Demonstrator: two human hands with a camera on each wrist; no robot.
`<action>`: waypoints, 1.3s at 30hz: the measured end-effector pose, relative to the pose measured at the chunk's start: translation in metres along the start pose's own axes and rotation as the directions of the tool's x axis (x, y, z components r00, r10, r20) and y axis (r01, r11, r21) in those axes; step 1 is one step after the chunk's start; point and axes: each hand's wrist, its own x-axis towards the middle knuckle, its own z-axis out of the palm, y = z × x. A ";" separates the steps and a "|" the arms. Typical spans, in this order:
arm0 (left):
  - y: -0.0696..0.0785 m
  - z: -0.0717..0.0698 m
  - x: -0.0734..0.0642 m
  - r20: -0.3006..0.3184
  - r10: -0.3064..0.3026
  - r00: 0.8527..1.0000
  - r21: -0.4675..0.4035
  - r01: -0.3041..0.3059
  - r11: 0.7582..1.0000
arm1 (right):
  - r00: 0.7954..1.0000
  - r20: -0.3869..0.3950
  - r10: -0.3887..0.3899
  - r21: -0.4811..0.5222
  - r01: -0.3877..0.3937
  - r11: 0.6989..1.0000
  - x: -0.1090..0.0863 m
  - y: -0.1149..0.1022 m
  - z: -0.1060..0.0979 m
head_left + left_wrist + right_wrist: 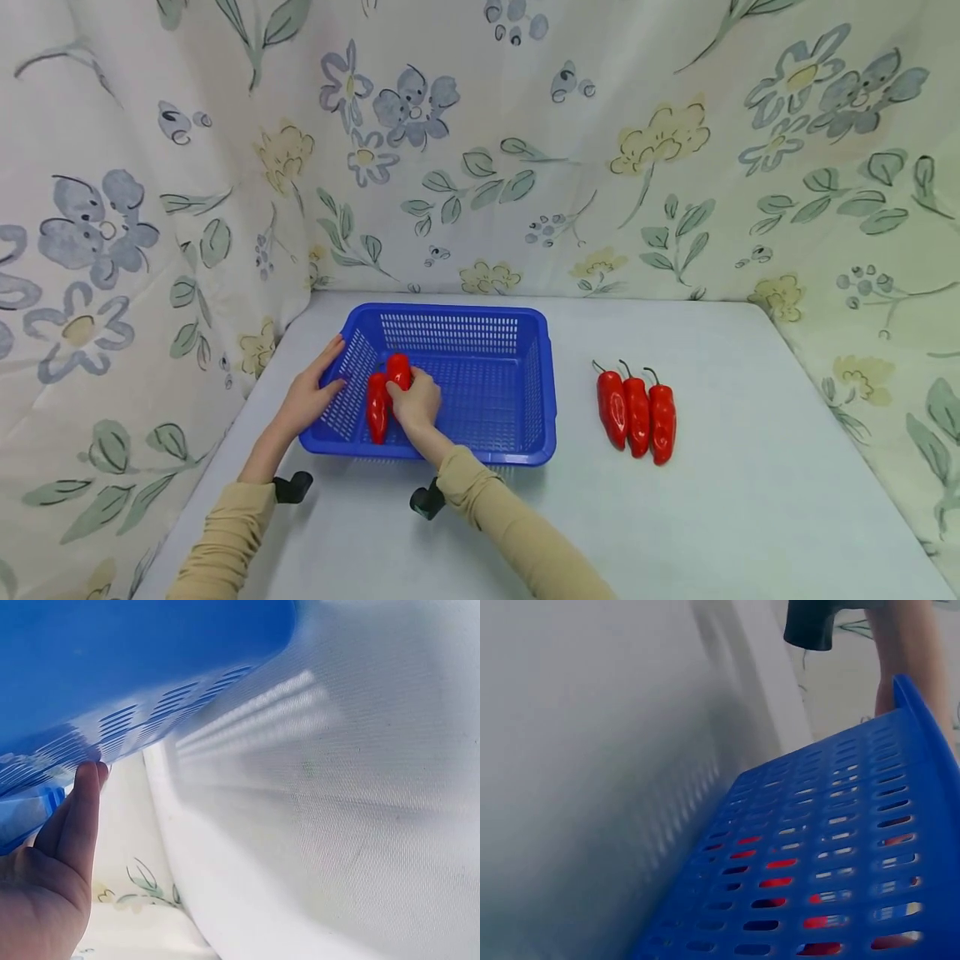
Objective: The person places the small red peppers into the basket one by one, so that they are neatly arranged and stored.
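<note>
A blue plastic basket (pixel 480 457) with slotted walls stands on the left half of the table. My left hand (pixel 311 400) rests at its left rim, fingers fairly straight against the outer wall; the left wrist view shows that hand (pixel 56 862) beside the slots. Inside the basket, my right hand (pixel 417 407) grips a shiny red pepper (pixel 399 369), whose lower part the hand hides. Just left of it another red pepper (pixel 378 408) lies on the basket floor. Through the slots of the basket (pixel 832 802) in the right wrist view, bits of red show; the right hand is hidden there.
Right of the basket, three red peppers lie side by side on the white table (pixel 750 500): a left one (pixel 612 408), a middle one (pixel 637 417) and a right one (pixel 663 423), stems toward the back. A floral curtain (pixel 480 167) hangs behind and at both sides.
</note>
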 end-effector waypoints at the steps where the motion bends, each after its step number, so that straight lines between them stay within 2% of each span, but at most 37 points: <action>1: 0.000 0.000 0.000 0.000 0.000 1.000 0.002 0.000 1.000 | 1.000 0.001 -0.008 -0.020 0.008 1.000 0.000 0.000 0.000; 5: 0.001 -0.001 0.001 -0.002 -0.001 1.000 0.010 0.001 1.000 | 1.000 0.017 0.008 -0.058 -0.007 0.998 0.002 -0.001 0.002; 9: 0.001 0.000 0.001 0.000 -0.003 1.000 0.012 0.003 1.000 | 0.997 0.046 0.070 -0.075 -0.066 0.995 0.004 0.001 0.004; 14: 0.002 0.000 0.000 0.000 -0.008 1.000 0.012 0.008 1.000 | 0.986 0.080 0.147 -0.068 -0.142 0.988 0.005 0.001 0.005; 22: 0.003 0.000 0.000 -0.005 0.001 1.000 0.016 -0.001 1.000 | 0.969 0.116 0.219 -0.128 -0.204 0.970 0.004 0.000 0.003; 26: 0.003 0.000 0.000 -0.006 0.006 1.000 0.014 -0.006 1.000 | 0.965 0.115 0.238 -0.144 -0.221 0.965 0.005 0.001 0.002; 32: 0.003 0.000 0.000 0.001 -0.002 1.000 0.019 0.002 1.000 | 0.972 0.069 0.224 -0.188 -0.208 0.960 0.005 0.002 0.002; 39: 0.004 0.000 0.000 -0.006 0.007 1.000 0.027 -0.007 1.000 | 0.975 0.036 0.221 -0.189 -0.211 0.959 0.005 0.002 0.000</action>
